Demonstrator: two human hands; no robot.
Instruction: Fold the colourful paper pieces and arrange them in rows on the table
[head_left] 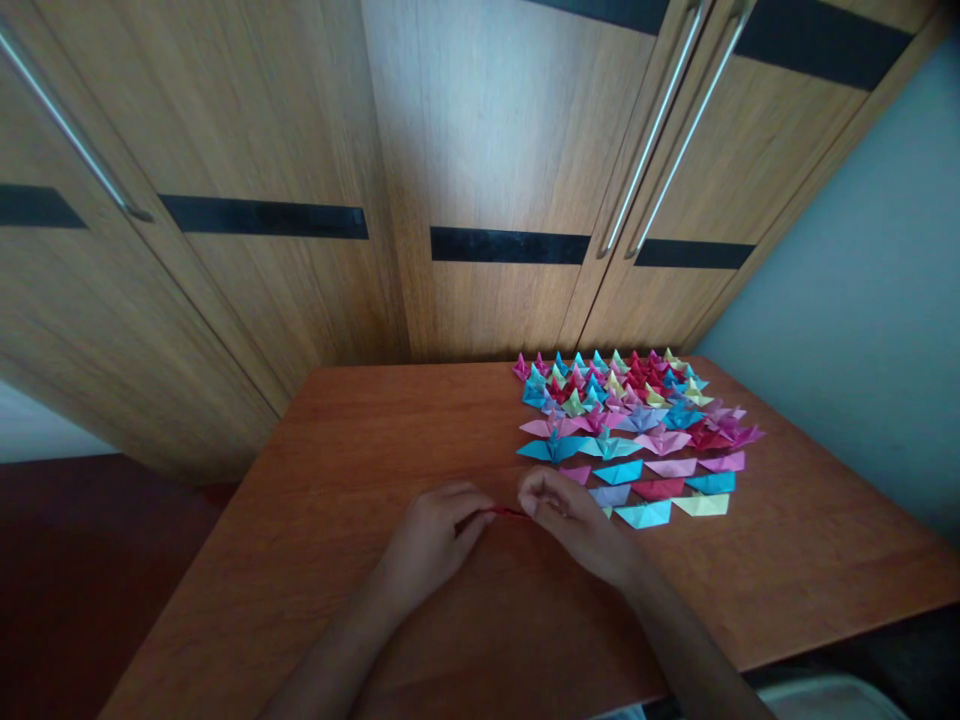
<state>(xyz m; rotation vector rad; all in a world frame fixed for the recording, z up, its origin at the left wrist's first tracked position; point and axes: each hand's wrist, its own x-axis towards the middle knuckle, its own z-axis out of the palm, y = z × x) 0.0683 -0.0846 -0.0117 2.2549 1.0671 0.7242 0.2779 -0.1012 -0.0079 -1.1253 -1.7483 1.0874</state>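
Observation:
My left hand (431, 535) and my right hand (570, 515) meet over the middle of a wooden table (345, 480). Both pinch a small red piece of folded paper (510, 512), which shows only as a thin strip between the fingertips. Just beyond my right hand lie several rows of folded paper figures (630, 420) in pink, blue, yellow, red and purple. The nearest ones are flat folded shapes and the farther ones stand up like small birds.
Wooden wardrobe doors (480, 170) with long metal handles (660, 120) and black strips rise right behind the table. A pale wall (877, 300) runs along the right. Dark red floor (82, 560) lies to the left.

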